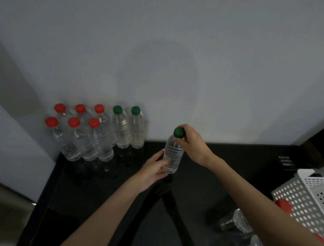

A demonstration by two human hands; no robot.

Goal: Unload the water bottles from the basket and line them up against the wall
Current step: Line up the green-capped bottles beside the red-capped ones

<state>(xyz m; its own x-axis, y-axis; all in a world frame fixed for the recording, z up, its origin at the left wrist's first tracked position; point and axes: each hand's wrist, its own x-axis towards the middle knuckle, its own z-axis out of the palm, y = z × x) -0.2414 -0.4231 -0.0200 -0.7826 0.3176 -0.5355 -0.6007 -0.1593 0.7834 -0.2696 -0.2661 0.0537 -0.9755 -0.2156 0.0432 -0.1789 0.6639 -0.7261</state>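
Right hand (191,143) pinching green-capped bottle (173,156) near cap, left hand (154,170) cupping base; could topple green pair (128,128) at ten o'clock if swung wide.

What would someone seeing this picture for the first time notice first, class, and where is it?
The eye lands first on the green-capped bottle held mid-frame over the black counter, the right hand gripping it just below the cap and the left hand at its lower body. Next come the red-capped bottles clustered at the left by the white wall, with two green-capped ones beside them. A white perforated basket sits at the right edge.
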